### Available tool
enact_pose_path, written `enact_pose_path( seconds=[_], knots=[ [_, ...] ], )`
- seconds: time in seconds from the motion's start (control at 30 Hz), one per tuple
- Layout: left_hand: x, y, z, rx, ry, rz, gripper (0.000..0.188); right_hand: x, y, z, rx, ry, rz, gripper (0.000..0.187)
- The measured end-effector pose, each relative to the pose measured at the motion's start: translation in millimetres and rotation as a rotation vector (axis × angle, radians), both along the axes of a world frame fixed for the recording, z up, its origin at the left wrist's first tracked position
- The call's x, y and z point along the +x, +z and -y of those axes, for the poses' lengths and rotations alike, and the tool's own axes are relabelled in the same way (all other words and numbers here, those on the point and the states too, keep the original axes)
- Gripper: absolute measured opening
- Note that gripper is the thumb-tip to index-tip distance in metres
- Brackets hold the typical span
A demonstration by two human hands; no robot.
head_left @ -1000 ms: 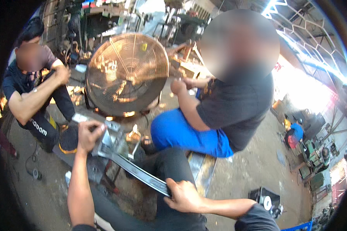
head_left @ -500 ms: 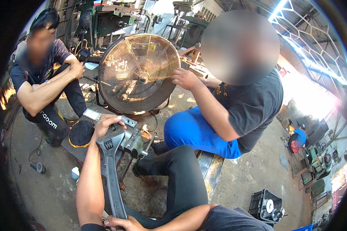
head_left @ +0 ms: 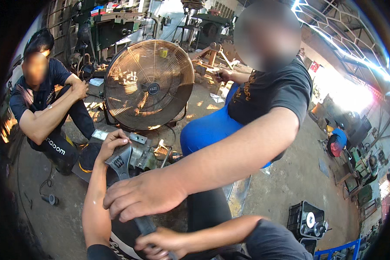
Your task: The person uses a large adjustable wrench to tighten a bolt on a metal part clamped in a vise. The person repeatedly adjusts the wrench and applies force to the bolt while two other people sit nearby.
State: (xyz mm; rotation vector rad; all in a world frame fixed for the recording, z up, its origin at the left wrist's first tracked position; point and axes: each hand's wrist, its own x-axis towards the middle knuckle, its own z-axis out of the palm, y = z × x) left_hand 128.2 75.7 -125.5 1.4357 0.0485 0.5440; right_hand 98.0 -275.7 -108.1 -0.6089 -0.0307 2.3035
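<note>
"What changes?"
"We find a co-worker's hand newly over the wrench, so 3 hands crowd it."
"Our fingers?"
"Our right hand wraps its handle; our left hand curls fingers beside its head, pinching unclear."

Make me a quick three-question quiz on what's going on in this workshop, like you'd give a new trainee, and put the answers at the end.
1. Which of the camera wearer's hands grips the lower handle of the adjustable wrench?
2. True or false: in the picture, the black crate holding metal parts is farther right than the big round fan.
3. What hides the middle of the wrench from view?
A. a leather glove
B. a co-worker's hand
C. a cardboard box

Key:
1. The right hand.
2. True.
3. B.
</note>
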Motion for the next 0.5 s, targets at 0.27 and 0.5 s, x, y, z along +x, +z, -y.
enact_pose_path(
  seconds=[0.27,0.5],
  knots=[
    [-8.0,50.2,53.4,0.655,0.501,-0.188,0.021,252.2,11.0,39.4,0.556,0.254,1.245,0.028],
    [-2.9,54.4,72.3,0.826,0.617,-0.11,0.026,263.9,-18.8,71.0,0.797,-0.249,3.029,0.053]
  ],
)
